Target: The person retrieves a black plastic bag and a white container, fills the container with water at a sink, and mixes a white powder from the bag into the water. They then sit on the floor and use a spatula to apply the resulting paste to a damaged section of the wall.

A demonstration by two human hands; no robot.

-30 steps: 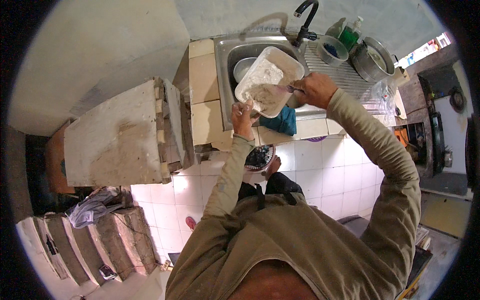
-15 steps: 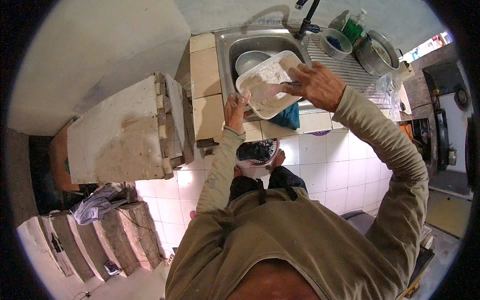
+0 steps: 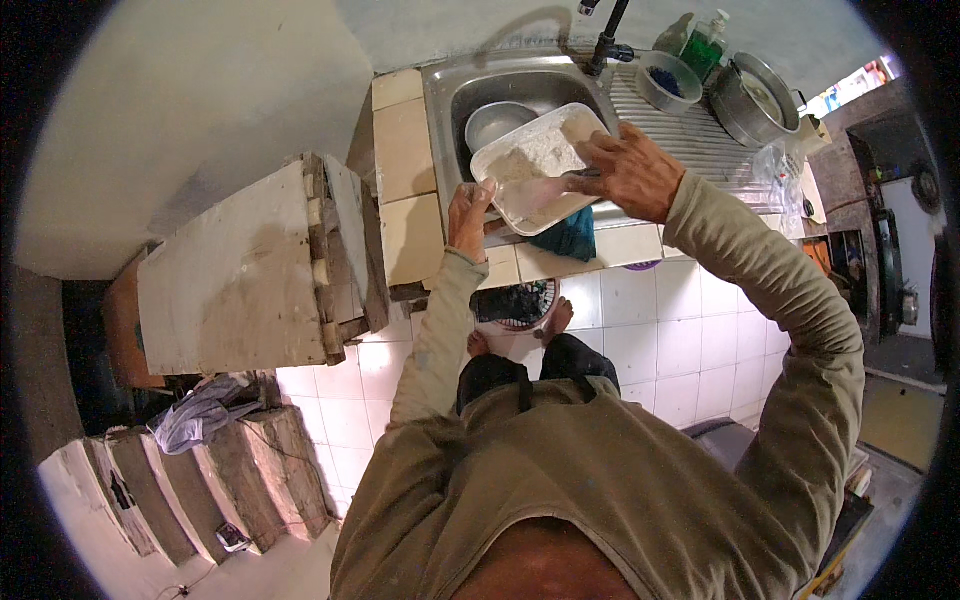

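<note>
Over the sink, my left hand [image 3: 468,218] grips the near left edge of a white rectangular tub [image 3: 482,160], thumb on the rim. The tub is tilted and has pale, flour-like powder [image 3: 545,150] in it. My right hand [image 3: 632,172] reaches over the tub's right side, its fingers closed on a pale pinkish piece [image 3: 535,192] that lies over the powder. The piece is blurred, and its exact kind cannot be made out. Behind the tub, a metal bowl [image 3: 492,120] sits in the steel sink [image 3: 450,88]. A teal cloth [image 3: 568,238] hangs below the tub at the counter edge.
The ribbed drainboard [image 3: 640,125] carries a clear plastic bowl [image 3: 668,88] with something dark blue, a green soap bottle [image 3: 704,45], a metal pot [image 3: 752,105] and a plastic bag [image 3: 785,172]. A black faucet [image 3: 606,50] rises behind the sink. On the floor stands a basket [image 3: 530,310].
The view has shifted slightly. My right hand and the pinkish piece have moved a little within the tub; my left hand keeps its hold on the rim.
</note>
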